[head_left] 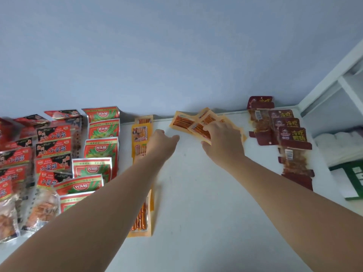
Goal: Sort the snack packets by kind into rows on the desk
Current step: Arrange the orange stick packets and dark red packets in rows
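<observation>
Snack packets lie in rows on the white desk [196, 203]. From left: red-and-black packets [54, 134], red-and-green packets [102, 130], yellow stick packets [140, 132], and dark maroon packets [288, 122] at the right. A loose fan of orange stick packets [181, 121] lies at the back by the wall. My right hand [223, 142] lies over this fan, with thumb and fingers pinching one packet at its near edge. My left hand [163, 141] hovers just right of the yellow row, fingers relaxed and holding nothing.
Clear packets with orange contents [41, 209] sit at the near left. A white shelf unit [334, 85] stands at the right edge, with white rolled cloth [337, 142] and a green-and-white box [355, 177]. A blue wall backs the desk.
</observation>
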